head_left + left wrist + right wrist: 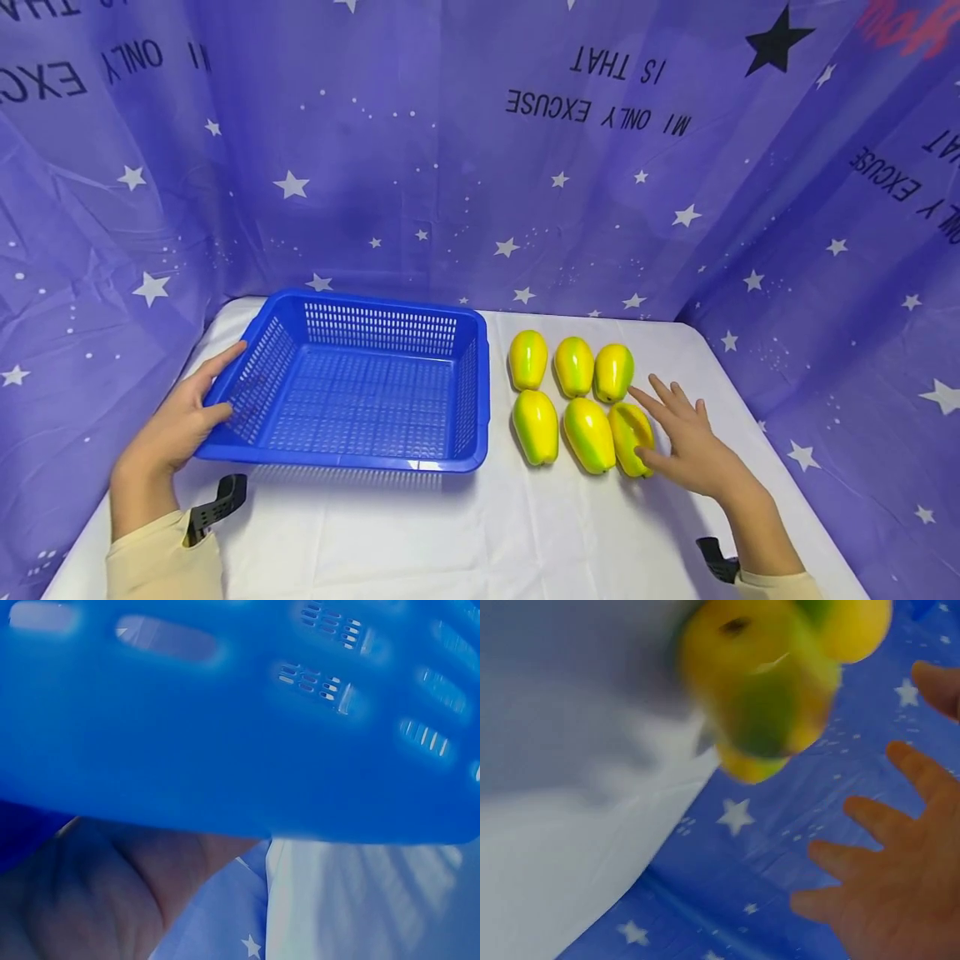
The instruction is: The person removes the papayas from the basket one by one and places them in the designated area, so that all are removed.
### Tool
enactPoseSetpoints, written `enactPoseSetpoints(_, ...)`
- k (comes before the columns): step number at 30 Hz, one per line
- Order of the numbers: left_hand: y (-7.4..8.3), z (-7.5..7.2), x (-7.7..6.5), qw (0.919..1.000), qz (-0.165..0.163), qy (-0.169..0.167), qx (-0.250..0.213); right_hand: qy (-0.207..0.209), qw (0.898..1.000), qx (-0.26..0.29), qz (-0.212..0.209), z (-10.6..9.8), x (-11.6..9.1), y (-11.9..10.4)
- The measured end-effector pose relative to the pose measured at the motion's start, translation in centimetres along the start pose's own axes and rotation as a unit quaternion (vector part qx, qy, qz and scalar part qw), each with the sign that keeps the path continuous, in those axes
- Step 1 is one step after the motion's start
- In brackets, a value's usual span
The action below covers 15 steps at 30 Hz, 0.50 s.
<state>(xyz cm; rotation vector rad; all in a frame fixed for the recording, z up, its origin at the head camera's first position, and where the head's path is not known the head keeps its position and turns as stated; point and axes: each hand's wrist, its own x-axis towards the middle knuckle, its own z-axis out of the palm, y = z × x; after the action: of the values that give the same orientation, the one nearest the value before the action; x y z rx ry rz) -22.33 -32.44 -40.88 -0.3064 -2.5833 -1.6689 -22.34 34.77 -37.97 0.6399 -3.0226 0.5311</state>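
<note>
On the left of the head view, my left hand (168, 422) grips the left rim of a blue plastic basket (337, 459), thumb over the inner wall. In the left wrist view the basket's wall (150, 742) covers most of the picture, with part of the hand (105, 892) beneath it. Several glossy yellow-green mangoes (536, 427) lie in two rows right of the basket. Beside the front right mango (632, 442), my right hand (693, 450) has its fingers spread and holds nothing. The right wrist view shows those fingers (862, 817) apart from blurred mangoes (757, 675).
A white cloth (390, 542) covers the table. Purple curtains (450, 167) with stars and lettering stand behind it and at both sides. Black wrist mounts (219, 502) show at both sleeves.
</note>
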Motion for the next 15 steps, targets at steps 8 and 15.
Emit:
enactPoseSetpoints(8,-0.6,-0.8,-0.6,0.9984,0.009,0.014,0.054,0.087,0.993,-0.029,-0.069,1.1,3.9,-5.1)
enactPoseSetpoints(15,0.4,-0.7,-0.6,0.9817,0.04,0.048,0.18,0.128,0.982,-0.077,-0.113,1.3,6.1,-9.1)
